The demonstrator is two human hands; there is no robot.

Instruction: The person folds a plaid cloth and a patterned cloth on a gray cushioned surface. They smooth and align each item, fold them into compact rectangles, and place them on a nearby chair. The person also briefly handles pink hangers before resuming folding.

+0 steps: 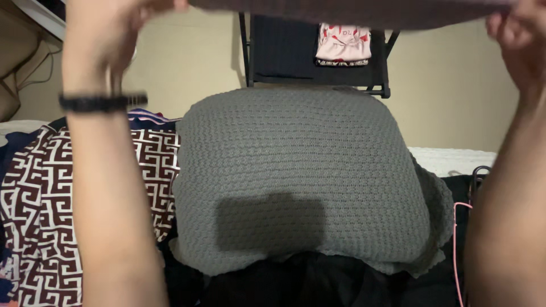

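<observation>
A grey knit [301, 182] lies spread flat over the bed's clothes pile, beside a maze-print cloth [34, 199]. Above, a dark garment [352, 11] is stretched taut between both raised hands (edges pinched): left hand [108, 23] and right hand [520, 28] each clamped on it.

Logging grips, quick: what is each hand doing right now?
Left hand: closed on the top edge of the dark cloth, raised high.
Right hand: closed on the same edge, also raised.
</observation>
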